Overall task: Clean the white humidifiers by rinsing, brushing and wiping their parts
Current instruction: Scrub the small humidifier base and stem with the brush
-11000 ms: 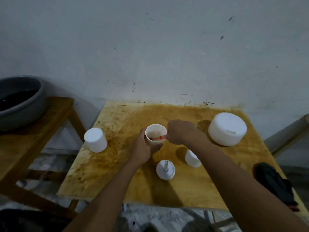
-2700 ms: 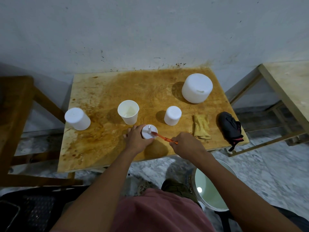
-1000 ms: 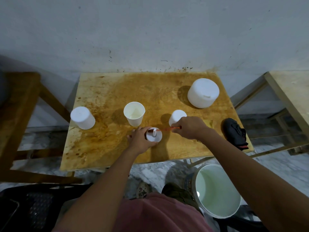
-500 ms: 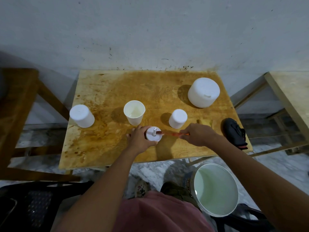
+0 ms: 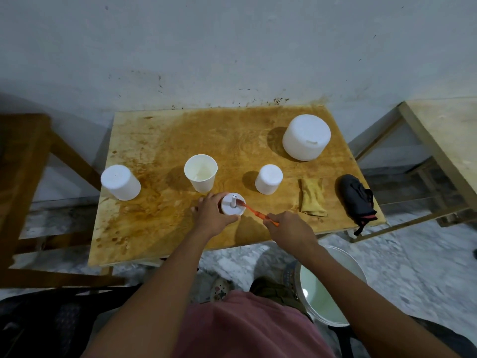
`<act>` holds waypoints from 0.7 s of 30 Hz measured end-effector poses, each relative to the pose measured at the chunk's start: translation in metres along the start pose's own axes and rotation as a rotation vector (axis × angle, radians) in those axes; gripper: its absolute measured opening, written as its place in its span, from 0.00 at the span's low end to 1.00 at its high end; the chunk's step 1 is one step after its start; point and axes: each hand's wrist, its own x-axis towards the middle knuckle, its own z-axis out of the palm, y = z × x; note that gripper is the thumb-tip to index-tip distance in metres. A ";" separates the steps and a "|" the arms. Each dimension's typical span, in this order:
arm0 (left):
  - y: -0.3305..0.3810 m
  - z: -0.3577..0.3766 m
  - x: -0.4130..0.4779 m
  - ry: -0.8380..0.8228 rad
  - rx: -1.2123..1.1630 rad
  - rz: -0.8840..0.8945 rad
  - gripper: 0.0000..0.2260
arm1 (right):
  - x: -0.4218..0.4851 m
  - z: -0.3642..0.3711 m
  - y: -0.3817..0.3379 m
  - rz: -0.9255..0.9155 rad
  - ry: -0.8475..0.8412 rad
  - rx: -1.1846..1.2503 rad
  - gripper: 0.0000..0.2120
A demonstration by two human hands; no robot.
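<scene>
Left hand (image 5: pixel 210 215) grips small round white plastic humidifier cap (image 5: pixel 233 209) with upright stem (image 5: pixel 233 202) near front edge of stained wooden table (image 5: pixel 154 228); right hand (image 5: pixel 289 229) pinches thin orange brush (image 5: pixel 254 212), bristles at stem. Risk: hard stroke could snap stem or skid cap off edge toward white bucket (image 5: pixel 351 264).

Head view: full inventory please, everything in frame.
table: 1, stained wood, centre
open cup: 1, white, table middle
closed cylinders: 2, white, table left edge and right of cup
large tub: 1, white, table far right
stemmed cap: 1, white, near edge
brush: 1, orange, head on cap
folded cloth: 1, yellow, table right
dark bundle: 1, black, right edge
bucket: 1, white, floor, holds pale liquid
side tables: 2, wood, left and right
left grip: 1, bare, holds cap
right grip: 1, bare, holds brush handle
</scene>
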 end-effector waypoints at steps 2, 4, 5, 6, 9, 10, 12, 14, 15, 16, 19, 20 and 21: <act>0.001 0.002 -0.001 0.019 0.000 -0.007 0.30 | -0.009 0.009 -0.010 0.010 0.030 0.017 0.15; 0.002 0.005 -0.003 0.052 -0.007 -0.012 0.29 | -0.014 0.021 -0.015 0.017 0.008 0.220 0.13; 0.003 0.006 -0.005 0.069 -0.001 -0.015 0.29 | -0.016 0.025 -0.017 0.027 -0.009 0.352 0.14; 0.003 0.007 -0.005 0.083 0.008 -0.018 0.28 | -0.017 0.028 -0.019 0.044 -0.012 0.467 0.17; 0.006 0.010 -0.006 0.097 0.021 -0.037 0.29 | -0.022 0.031 -0.021 0.119 0.013 0.723 0.19; 0.006 0.010 -0.005 0.097 0.024 -0.048 0.29 | -0.024 0.031 -0.022 0.137 0.021 0.796 0.19; 0.006 0.011 -0.005 0.097 0.028 -0.059 0.30 | -0.029 0.032 -0.024 0.151 0.039 0.864 0.19; 0.006 0.011 -0.005 0.099 0.025 -0.056 0.30 | -0.031 0.034 -0.026 0.151 0.042 0.884 0.19; 0.007 0.010 -0.006 0.101 0.020 -0.055 0.30 | -0.031 0.035 -0.027 0.151 0.039 0.892 0.20; 0.007 0.011 -0.006 0.102 0.012 -0.056 0.30 | -0.032 0.035 -0.028 0.148 0.043 0.900 0.20; 0.007 0.011 -0.006 0.111 0.018 -0.069 0.30 | -0.038 0.035 -0.031 0.079 0.096 0.933 0.12; 0.007 0.011 -0.006 0.112 0.017 -0.074 0.31 | -0.040 0.034 -0.032 0.064 0.107 0.941 0.11; 0.007 0.011 -0.006 0.111 0.015 -0.077 0.31 | -0.041 0.035 -0.032 0.068 0.105 0.944 0.10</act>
